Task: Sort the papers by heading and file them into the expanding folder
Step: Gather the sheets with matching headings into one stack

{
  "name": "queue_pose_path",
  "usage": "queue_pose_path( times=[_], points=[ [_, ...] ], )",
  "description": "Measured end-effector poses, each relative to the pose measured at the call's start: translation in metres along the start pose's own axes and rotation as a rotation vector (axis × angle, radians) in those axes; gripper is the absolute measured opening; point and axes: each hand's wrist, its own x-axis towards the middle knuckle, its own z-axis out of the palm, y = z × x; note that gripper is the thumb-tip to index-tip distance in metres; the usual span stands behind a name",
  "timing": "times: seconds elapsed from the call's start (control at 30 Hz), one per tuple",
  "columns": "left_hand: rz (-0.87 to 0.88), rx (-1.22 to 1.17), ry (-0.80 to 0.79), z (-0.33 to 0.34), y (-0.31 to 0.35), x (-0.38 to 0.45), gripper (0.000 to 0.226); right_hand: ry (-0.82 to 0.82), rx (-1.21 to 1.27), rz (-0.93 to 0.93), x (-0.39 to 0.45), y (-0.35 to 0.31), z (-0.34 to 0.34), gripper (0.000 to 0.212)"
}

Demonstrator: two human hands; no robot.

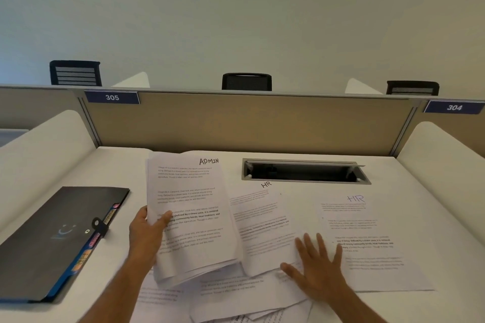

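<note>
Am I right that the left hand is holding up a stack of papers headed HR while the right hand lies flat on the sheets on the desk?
Not quite. In the head view, the stack gripped by the left hand is headed ADMIN, not HR. The HR headings are on two sheets lying on the desk. The rest holds: the right hand lies flat on the spread papers.

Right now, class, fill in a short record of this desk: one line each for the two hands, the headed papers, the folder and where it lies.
left hand: the left hand grips a stack headed ADMIN, lifted off the desk
right hand: the right hand lies flat, fingers spread, on a sheet headed HR
other headed paper: a second HR sheet lies flat to the right
loose papers: unsorted sheets at the near edge, headings hidden
folder: black expanding folder, closed, coloured tabs showing, on the desk left of the papers
</note>
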Motion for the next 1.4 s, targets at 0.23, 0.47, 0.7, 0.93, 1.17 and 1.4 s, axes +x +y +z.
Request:
queue_pose_path(
  times=[0.23,0.47,0.7,0.93,1.17,1.4],
  points=[
    [0.000,0.000,0.010,0.000,-0.005,-0.002,0.034,0.057,-0.063,0.257,-0.005,0.032,-0.021,0.135],
    [0.008,0.002,-0.002,0.007,-0.004,-0.003,0.031,0.023,0.042,0.066,-0.010,0.024,-0.005,0.118],
    [0.014,0.020,-0.009,0.012,-0.006,-0.010,0.032,0.054,0.045,0.342,-0.016,0.053,-0.021,0.120],
    [0.002,0.016,-0.020,0.020,-0.006,-0.012,0.035,0.172,-0.157,-0.229,-0.028,0.003,-0.007,0.085],
    [0.003,-0.016,-0.031,0.024,-0.006,-0.011,0.034,0.179,-0.024,-0.494,-0.032,-0.026,0.003,0.083],
    [-0.004,-0.028,-0.036,0.023,-0.009,-0.011,0.032,0.076,0.048,-0.363,-0.010,-0.021,0.004,0.097]
  ],
)
